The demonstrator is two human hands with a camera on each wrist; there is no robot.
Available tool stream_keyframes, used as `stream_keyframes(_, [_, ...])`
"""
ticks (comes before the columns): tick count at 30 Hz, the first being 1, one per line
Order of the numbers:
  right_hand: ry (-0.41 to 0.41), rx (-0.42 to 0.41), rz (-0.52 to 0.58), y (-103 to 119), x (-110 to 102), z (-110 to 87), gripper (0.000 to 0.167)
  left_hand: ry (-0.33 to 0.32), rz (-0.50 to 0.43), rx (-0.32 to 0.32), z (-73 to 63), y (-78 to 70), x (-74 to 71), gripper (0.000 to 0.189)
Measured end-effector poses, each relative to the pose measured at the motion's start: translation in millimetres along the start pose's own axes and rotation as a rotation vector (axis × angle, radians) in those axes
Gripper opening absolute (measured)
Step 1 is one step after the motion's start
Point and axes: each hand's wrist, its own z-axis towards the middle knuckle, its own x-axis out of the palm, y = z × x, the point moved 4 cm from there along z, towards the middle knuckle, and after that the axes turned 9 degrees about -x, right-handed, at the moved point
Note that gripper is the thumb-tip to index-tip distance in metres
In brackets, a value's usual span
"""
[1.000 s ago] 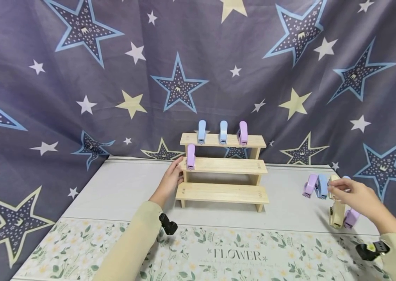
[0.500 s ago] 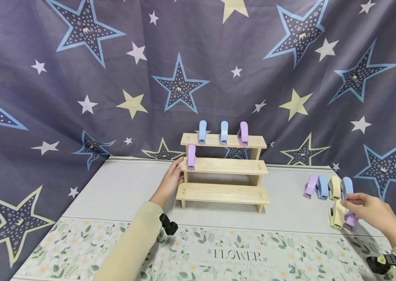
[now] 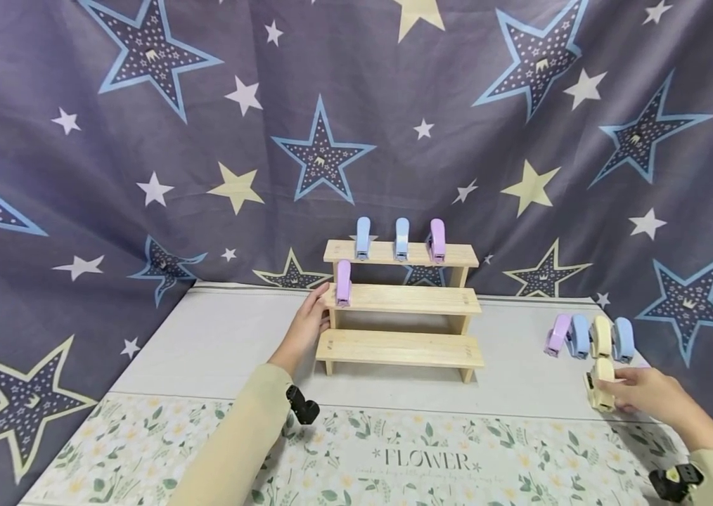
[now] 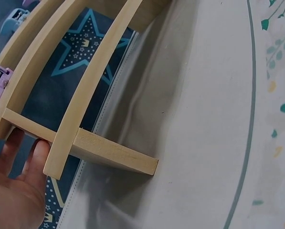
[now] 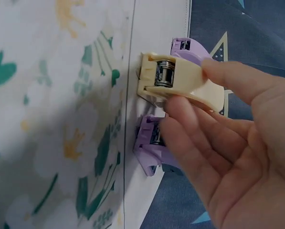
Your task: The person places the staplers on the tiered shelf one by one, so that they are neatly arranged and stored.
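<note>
- I see the right hand (image 3: 650, 393) pinching the cream stapler (image 5: 190, 78), glossy, rounded, one end with metal.
- The left hand (image 3: 304, 327) holds the wooden shelf (image 3: 401, 348), which bears, right of this grip, four blue and purple staplers (image 3: 401, 239).
- The cream stapler's long axis runs from the right grip, metal end toward the floral band (image 3: 129, 450).

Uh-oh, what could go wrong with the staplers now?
The right hand pinches the front yellow stapler with a purple one close beside it, so it might bump that over. The left hand holds the shelf at its left end; a jolt there could tip the purple stapler standing near that end of the middle step.
</note>
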Motion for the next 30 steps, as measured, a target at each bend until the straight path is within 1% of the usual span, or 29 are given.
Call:
stream_keyframes(3, [0.016, -0.009, 0.073, 1, 5, 0.8, 0.073, 0.010, 0.004, -0.018, -0.1, -1.0, -0.8, 0.048])
stream_keyframes(7, [0.005, -0.016, 0.115, 2, 9, 1.2, 0.070, 0.010, 0.012, -0.027, -0.1, -0.8, -1.1, 0.048])
stream_keyframes(12, [-0.020, -0.012, 0.086, 5, 7, 0.0, 0.069, -0.013, 0.025, -0.007, -1.7, -0.4, 0.1, 0.047])
stream_keyframes(15, [-0.033, -0.019, 0.071, 6, 8, -1.1, 0.066, -0.025, 0.029, 0.008, -4.1, -0.9, 1.4, 0.047])
stream_keyframes(19, [-0.045, -0.026, 0.038, 8, 9, -2.0, 0.060, -0.021, 0.021, 0.015, -5.3, -0.1, 2.5, 0.047])
stream_keyframes(21, [-0.049, -0.032, 0.019, 10, 8, -1.8, 0.061, -0.020, 0.024, 0.016, -5.1, -0.1, 2.7, 0.047])
stream_keyframes(26, [-0.061, -0.061, -0.007, 23, 2, 0.8, 0.064, -0.024, 0.026, 0.019, -5.3, -1.4, 1.9, 0.047])
stream_keyframes(30, [-0.093, -0.098, -0.022, 37, -3, 2.6, 0.067, -0.019, 0.022, 0.019, -4.9, -2.0, 1.5, 0.047])
